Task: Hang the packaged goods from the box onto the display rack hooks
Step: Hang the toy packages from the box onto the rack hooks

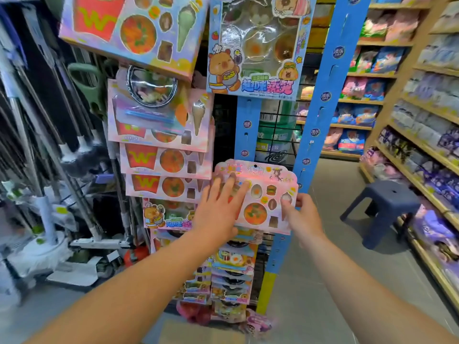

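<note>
A pink toy-food package with a printed bowl, burger and egg is held flat against the blue display rack at mid height. My left hand lies spread on its left half, fingers straight and pressing. My right hand pinches the package's right edge, thumb on the front. The hang hole at the package's top sits near the rack; I cannot see a hook through it. The cardboard box shows blurred at the bottom edge, below my arms.
Similar pink packages and a blue capybara package hang on the rack above and left. More packages hang below. Mops stand at the left. Stocked shelves and a dark plastic stool line the aisle on the right.
</note>
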Motion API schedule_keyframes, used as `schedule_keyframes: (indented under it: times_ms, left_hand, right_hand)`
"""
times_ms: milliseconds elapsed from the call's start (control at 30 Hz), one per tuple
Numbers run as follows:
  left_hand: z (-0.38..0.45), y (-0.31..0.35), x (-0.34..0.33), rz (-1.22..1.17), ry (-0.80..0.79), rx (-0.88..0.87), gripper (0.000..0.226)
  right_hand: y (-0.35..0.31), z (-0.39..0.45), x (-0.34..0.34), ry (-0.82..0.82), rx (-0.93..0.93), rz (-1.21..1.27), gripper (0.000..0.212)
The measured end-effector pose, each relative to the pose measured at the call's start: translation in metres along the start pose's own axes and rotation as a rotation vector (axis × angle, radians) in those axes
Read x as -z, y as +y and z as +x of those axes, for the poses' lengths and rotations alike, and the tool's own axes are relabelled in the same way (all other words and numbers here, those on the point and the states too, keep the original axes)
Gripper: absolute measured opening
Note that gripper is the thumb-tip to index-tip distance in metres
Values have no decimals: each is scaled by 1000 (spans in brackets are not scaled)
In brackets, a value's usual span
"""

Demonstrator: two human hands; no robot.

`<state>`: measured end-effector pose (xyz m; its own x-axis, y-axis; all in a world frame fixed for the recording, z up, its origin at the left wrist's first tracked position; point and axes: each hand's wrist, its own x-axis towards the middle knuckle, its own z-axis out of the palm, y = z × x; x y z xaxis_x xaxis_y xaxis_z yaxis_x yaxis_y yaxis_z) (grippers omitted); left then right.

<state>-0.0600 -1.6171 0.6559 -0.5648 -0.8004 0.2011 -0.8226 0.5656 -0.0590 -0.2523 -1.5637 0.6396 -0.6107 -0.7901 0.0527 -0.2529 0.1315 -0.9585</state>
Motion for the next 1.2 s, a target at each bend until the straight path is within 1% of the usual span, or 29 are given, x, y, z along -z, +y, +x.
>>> schedule_keyframes:
  times_ms: [67,200,367,467,567,667,900,1000,1067,1200]
  left_hand:
    - [-2,-5,-6,82,34,-4,115]
    - [1,-13,-17,135,87,-11,123]
    - [8,-17,-26,147,144,0,124]
    - [6,-20,-28,157,176,21,125]
    - [1,-24,-30,151,156,57,124]
    - [-2,-25,-26,123,127,64,119]
    - [5,-19,-23,7,137,100,116]
    - [9,-15,-18,-13,128,123,119]
    - [9,-15,-18,-20,124,127,122]
    - [9,-15,-20,12,87,126,122]
  right_hand:
    - [2,2,-3,-20,-5,23,16]
    - [8,6,-1,-59,-18,60,12]
    - [10,7,0,-82,-22,72,9]
    - [8,8,-3,-57,15,52,12]
    - [4,5,-7,-52,65,24,16]
    - [1,3,-13,-39,80,5,21]
    - [-1,3,-22,61,135,52,28]
    - [-7,7,-23,101,153,25,26]
    - [-7,8,-22,92,165,-6,23]
    - [-2,7,-23,64,129,-55,31]
